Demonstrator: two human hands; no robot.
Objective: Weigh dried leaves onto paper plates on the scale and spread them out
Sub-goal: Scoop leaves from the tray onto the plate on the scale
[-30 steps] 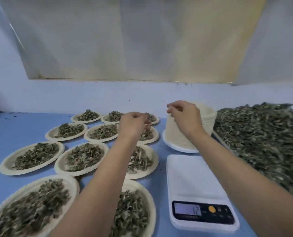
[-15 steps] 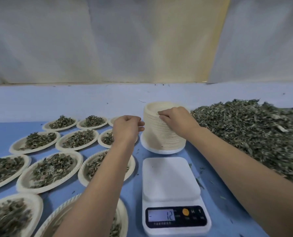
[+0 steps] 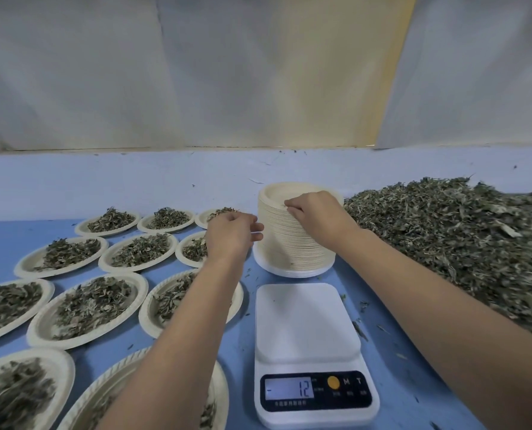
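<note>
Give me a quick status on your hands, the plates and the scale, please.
Right hand pinches top rim of tall stack of cream paper plates; left hand empty beside it. White digital scale bare, reads 12. Nothing blocking.

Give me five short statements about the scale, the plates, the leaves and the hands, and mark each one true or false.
1. Nothing lies on the scale. True.
2. The right hand is buried in the leaf pile. False: it is on top of the stack of plates, with its fingers pinching at the top rim.
3. The display shows 12. True.
4. The plates to the left of the scale are empty. False: each one in view holds leaves.
5. The left hand holds a plate. False: it holds nothing, and its fingers reach toward the side of the stack.
</note>
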